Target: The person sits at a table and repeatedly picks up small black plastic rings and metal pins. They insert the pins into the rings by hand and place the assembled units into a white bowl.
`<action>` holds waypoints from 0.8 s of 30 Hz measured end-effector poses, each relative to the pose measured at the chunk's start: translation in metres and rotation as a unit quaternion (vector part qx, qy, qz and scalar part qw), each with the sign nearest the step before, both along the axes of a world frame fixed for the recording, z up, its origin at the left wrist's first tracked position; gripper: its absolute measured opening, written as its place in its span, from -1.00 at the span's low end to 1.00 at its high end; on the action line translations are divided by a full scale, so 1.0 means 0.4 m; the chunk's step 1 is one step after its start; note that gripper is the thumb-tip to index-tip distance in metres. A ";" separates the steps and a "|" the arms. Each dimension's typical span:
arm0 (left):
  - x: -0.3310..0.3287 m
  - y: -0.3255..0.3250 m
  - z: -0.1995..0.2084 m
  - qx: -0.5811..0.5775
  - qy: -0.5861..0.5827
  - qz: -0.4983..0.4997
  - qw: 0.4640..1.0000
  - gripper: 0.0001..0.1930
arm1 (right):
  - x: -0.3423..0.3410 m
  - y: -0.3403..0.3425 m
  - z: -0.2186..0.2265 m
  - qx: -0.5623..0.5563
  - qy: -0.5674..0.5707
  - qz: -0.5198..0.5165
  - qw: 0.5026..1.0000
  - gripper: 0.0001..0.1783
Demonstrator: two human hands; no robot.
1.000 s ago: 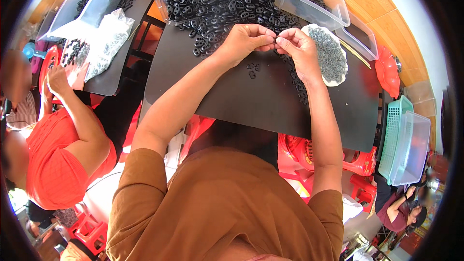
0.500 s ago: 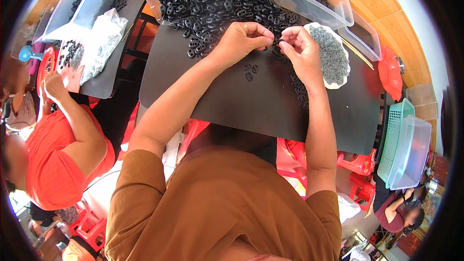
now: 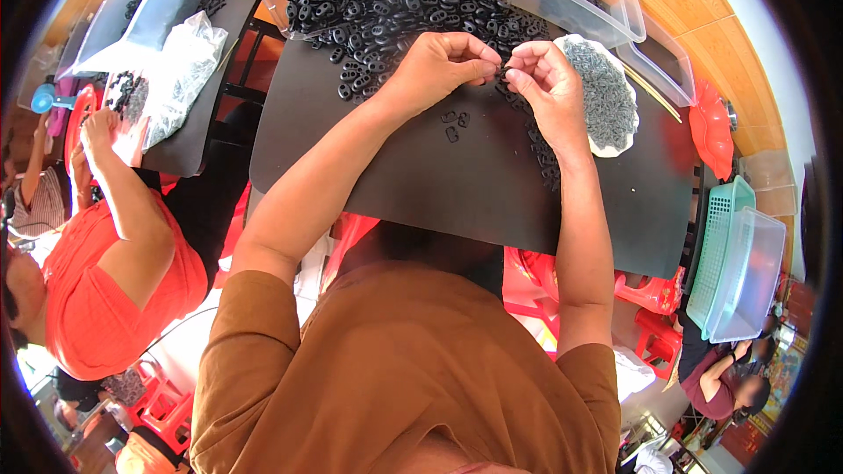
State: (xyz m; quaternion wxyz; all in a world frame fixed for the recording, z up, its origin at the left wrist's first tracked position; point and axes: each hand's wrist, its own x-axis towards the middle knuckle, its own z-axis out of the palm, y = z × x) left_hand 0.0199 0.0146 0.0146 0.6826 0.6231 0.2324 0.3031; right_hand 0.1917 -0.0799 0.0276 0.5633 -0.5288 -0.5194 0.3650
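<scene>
Over the dark table (image 3: 421, 184), my left hand (image 3: 443, 72) and my right hand (image 3: 549, 86) meet almost fingertip to fingertip. Right thumb and forefinger pinch a small black plastic piece (image 3: 505, 75), mostly hidden. The left fingers are pinched too; what sits between them is too small to make out. Behind them rises a large heap of black oval two-hole pieces (image 3: 395, 0), which look like cord locks. A few loose black pieces (image 3: 452, 133) lie below my left hand. Beside my right hand, small grey spring-like parts (image 3: 599, 92) fill a white dish (image 3: 608, 153).
A trail of small black parts (image 3: 543, 154) runs under my right wrist. Clear plastic bins (image 3: 615, 22) stand at the back right, near a red dish (image 3: 711, 132). A green basket (image 3: 716, 254) is at far right. Leftward, a person in red (image 3: 114, 272) works at another table.
My hands have shifted slightly, fingertips still close together. The person at left has moved an arm a little. The heap and the loose pieces look the same.
</scene>
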 end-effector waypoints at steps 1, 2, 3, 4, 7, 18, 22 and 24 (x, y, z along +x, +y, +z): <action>-0.001 0.001 -0.001 0.002 -0.004 -0.001 1.000 -0.87 | 0.001 0.000 0.000 0.000 -0.016 -0.001 1.000 -0.75; -0.002 0.002 -0.001 0.006 -0.002 -0.002 1.000 -0.86 | 0.002 0.001 0.000 0.000 -0.032 -0.002 0.999 -0.75; -0.002 0.002 -0.002 0.010 0.000 -0.003 1.000 -0.86 | 0.003 0.001 -0.001 0.001 -0.048 -0.003 0.999 -0.75; -0.003 0.002 -0.002 0.014 0.002 -0.004 1.000 -0.86 | 0.001 0.000 0.001 -0.001 -0.049 -0.004 0.999 -0.74; -0.005 -0.003 0.006 0.020 0.013 -0.008 1.000 -0.84 | -0.002 -0.001 0.005 -0.001 -0.054 -0.005 0.999 -0.74; -0.007 -0.001 0.013 0.030 0.001 -0.014 0.999 -0.84 | 0.002 -0.003 0.009 0.011 -0.073 -0.001 0.997 -0.76; -0.008 0.001 0.013 0.047 0.012 -0.016 0.999 -0.85 | 0.004 -0.003 0.009 0.012 -0.073 0.006 0.997 -0.77; -0.008 -0.001 0.014 0.064 0.020 -0.011 0.998 -0.85 | 0.002 -0.004 0.010 0.009 -0.074 0.003 0.997 -0.77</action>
